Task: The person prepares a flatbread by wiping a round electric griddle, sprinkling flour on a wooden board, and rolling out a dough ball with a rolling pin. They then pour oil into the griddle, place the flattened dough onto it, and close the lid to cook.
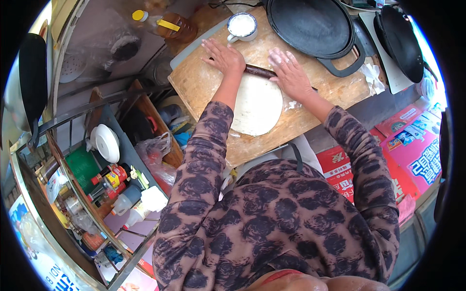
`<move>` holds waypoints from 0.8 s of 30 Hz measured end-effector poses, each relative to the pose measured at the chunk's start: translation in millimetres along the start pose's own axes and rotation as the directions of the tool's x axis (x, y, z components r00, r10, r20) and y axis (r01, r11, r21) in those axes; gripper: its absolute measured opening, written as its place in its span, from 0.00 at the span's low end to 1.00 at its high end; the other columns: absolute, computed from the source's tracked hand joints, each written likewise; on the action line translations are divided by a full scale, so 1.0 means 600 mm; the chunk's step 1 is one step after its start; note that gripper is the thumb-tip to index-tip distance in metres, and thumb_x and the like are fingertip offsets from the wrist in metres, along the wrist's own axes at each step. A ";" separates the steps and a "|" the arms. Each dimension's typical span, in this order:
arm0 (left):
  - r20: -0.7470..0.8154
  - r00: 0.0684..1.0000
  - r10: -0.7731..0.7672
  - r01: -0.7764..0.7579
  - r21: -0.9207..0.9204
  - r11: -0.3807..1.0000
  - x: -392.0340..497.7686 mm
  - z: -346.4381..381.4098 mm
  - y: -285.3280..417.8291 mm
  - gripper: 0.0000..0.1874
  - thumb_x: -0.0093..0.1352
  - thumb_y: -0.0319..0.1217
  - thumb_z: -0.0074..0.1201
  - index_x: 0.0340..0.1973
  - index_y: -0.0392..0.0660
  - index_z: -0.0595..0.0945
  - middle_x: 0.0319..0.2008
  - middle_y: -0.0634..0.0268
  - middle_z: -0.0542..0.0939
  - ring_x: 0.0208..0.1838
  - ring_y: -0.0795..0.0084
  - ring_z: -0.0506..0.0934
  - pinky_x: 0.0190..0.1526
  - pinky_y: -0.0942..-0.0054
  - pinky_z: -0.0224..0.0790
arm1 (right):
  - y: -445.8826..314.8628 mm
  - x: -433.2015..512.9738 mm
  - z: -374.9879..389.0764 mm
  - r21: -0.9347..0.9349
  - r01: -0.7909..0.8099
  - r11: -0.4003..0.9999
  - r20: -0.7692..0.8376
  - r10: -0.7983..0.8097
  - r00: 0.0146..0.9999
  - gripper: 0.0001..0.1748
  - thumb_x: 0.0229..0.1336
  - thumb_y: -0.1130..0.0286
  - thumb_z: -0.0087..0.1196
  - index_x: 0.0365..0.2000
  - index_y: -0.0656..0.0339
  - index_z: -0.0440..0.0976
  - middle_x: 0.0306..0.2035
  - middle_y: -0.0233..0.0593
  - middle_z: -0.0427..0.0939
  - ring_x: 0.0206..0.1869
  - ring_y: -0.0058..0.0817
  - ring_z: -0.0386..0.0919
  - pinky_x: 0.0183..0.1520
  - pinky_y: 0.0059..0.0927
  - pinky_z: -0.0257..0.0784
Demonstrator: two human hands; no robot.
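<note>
A thin round sheet of dough [256, 105] lies on a floured wooden board [204, 83]. Across its far edge rests a dark wooden rolling pin [260, 71]. My left hand [226, 57] lies flat over the pin's left part, with fingers spread and pointing away from me. Over the right part is my right hand [289, 74], palm down, its fingers extended and white with flour. Neither hand has its fingers wrapped around the pin. Beyond my left hand, an enamel mug [242, 27] full of white flour stands on the board.
A black flat griddle pan [311, 25] with loop handles sits at the board's far right, beside crumpled white paper [372, 78]. A yellow-capped oil bottle [174, 27] is at the back left. Shelves at left hold white plates [106, 143] and several sauce bottles [114, 176].
</note>
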State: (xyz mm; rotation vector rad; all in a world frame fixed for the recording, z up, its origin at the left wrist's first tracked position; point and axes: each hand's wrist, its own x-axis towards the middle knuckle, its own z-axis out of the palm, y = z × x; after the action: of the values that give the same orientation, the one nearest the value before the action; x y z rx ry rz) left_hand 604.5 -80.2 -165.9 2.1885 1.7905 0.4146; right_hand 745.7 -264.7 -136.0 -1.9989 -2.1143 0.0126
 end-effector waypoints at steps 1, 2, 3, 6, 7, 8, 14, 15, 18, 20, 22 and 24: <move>0.011 1.000 -0.017 0.017 0.002 1.000 0.001 -0.002 0.001 0.38 0.77 0.38 0.40 0.76 0.30 0.50 0.82 0.44 0.39 0.85 0.50 0.35 0.77 0.38 0.15 | 0.000 -0.004 0.001 0.029 0.030 0.999 0.071 -0.032 0.997 0.36 0.67 0.53 0.52 0.69 0.59 0.64 0.71 0.43 0.62 0.75 0.38 0.56 0.74 0.42 0.52; 0.017 0.999 -0.035 0.035 -0.005 0.999 0.002 -0.002 0.003 0.37 0.77 0.37 0.41 0.76 0.30 0.51 0.82 0.44 0.39 0.85 0.50 0.35 0.78 0.38 0.15 | 0.001 -0.009 0.002 0.058 0.059 0.997 0.139 -0.067 0.988 0.34 0.66 0.55 0.53 0.68 0.59 0.65 0.67 0.42 0.66 0.72 0.38 0.61 0.71 0.40 0.57; 0.020 0.998 -0.052 0.052 -0.014 0.999 0.002 -0.004 0.004 0.37 0.77 0.36 0.42 0.76 0.30 0.52 0.82 0.43 0.40 0.84 0.50 0.35 0.78 0.38 0.15 | 0.004 -0.011 0.002 0.087 0.087 0.992 0.203 -0.103 0.974 0.33 0.65 0.57 0.54 0.67 0.59 0.67 0.63 0.41 0.70 0.69 0.37 0.65 0.67 0.39 0.62; 0.031 0.998 -0.059 0.062 -0.114 0.991 0.003 -0.014 0.001 0.36 0.75 0.33 0.46 0.74 0.30 0.55 0.81 0.42 0.43 0.84 0.48 0.38 0.79 0.42 0.22 | 0.014 -0.002 0.002 0.080 -0.009 0.997 0.232 -0.010 0.973 0.29 0.64 0.61 0.55 0.63 0.61 0.71 0.51 0.38 0.73 0.57 0.34 0.71 0.54 0.37 0.68; 0.033 0.998 -0.055 0.059 -0.158 0.986 0.003 -0.019 -0.003 0.36 0.75 0.31 0.48 0.74 0.30 0.56 0.80 0.41 0.45 0.84 0.47 0.40 0.80 0.44 0.26 | 0.018 0.004 0.001 0.053 -0.004 0.999 0.190 -0.007 0.982 0.27 0.64 0.61 0.55 0.61 0.61 0.72 0.50 0.38 0.73 0.56 0.35 0.71 0.54 0.37 0.68; 0.035 0.999 0.003 0.005 -0.238 0.971 0.006 -0.026 -0.010 0.36 0.74 0.30 0.49 0.73 0.29 0.56 0.80 0.41 0.46 0.83 0.46 0.42 0.80 0.47 0.30 | 0.021 0.013 0.000 0.017 -0.020 1.000 0.182 0.017 0.983 0.26 0.65 0.62 0.55 0.60 0.61 0.73 0.49 0.39 0.73 0.55 0.36 0.72 0.53 0.38 0.69; -0.084 0.964 0.251 -0.264 -0.369 0.891 0.030 -0.085 -0.080 0.38 0.72 0.29 0.53 0.73 0.30 0.56 0.78 0.38 0.52 0.80 0.42 0.53 0.79 0.55 0.44 | -0.009 0.006 -0.016 0.219 -0.175 0.960 0.218 0.127 0.968 0.21 0.64 0.66 0.55 0.55 0.62 0.75 0.47 0.44 0.73 0.53 0.40 0.73 0.52 0.40 0.70; -0.086 0.957 0.278 -0.291 -0.335 0.896 0.028 -0.092 -0.091 0.38 0.72 0.30 0.54 0.74 0.30 0.56 0.78 0.38 0.53 0.80 0.42 0.53 0.79 0.55 0.44 | -0.023 -0.008 -0.019 0.230 -0.169 0.958 0.177 0.130 0.976 0.20 0.63 0.67 0.56 0.55 0.62 0.75 0.47 0.44 0.73 0.53 0.40 0.72 0.53 0.41 0.69; -0.039 0.937 0.347 -0.347 -0.234 0.908 0.014 -0.103 -0.117 0.39 0.72 0.32 0.54 0.74 0.30 0.56 0.78 0.39 0.53 0.80 0.43 0.53 0.79 0.54 0.43 | -0.079 -0.058 -0.022 0.235 -0.167 0.958 0.118 0.142 0.983 0.19 0.63 0.68 0.56 0.54 0.61 0.77 0.47 0.44 0.73 0.53 0.41 0.72 0.55 0.43 0.68; 0.126 0.933 0.338 -0.320 -0.146 0.936 0.001 -0.096 -0.122 0.40 0.72 0.34 0.55 0.74 0.31 0.56 0.78 0.40 0.54 0.81 0.43 0.52 0.79 0.53 0.42 | -0.096 -0.072 -0.021 0.247 -0.254 0.935 0.262 0.188 0.946 0.18 0.66 0.63 0.56 0.52 0.61 0.79 0.52 0.45 0.73 0.59 0.43 0.70 0.62 0.46 0.64; 0.063 0.920 0.388 -0.371 -0.185 0.910 -0.007 -0.082 -0.124 0.41 0.72 0.37 0.55 0.74 0.31 0.56 0.78 0.40 0.54 0.81 0.44 0.52 0.80 0.53 0.41 | -0.098 -0.068 -0.015 0.260 -0.215 0.941 0.005 0.221 0.975 0.20 0.68 0.60 0.54 0.54 0.59 0.79 0.58 0.47 0.72 0.63 0.45 0.68 0.65 0.47 0.62; 0.061 0.925 0.376 -0.355 -0.220 0.909 -0.017 -0.067 -0.126 0.40 0.73 0.42 0.52 0.75 0.34 0.59 0.78 0.43 0.57 0.82 0.46 0.51 0.80 0.51 0.37 | -0.092 -0.056 -0.005 0.249 -0.368 0.896 -0.006 0.382 0.924 0.29 0.73 0.51 0.47 0.63 0.59 0.72 0.72 0.53 0.62 0.75 0.48 0.58 0.74 0.51 0.53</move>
State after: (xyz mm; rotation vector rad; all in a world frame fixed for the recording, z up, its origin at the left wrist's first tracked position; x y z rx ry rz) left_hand 519.0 -74.1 -158.8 2.3456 1.2196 0.5297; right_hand 693.1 -301.9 -129.5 -2.1883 -1.5730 0.2672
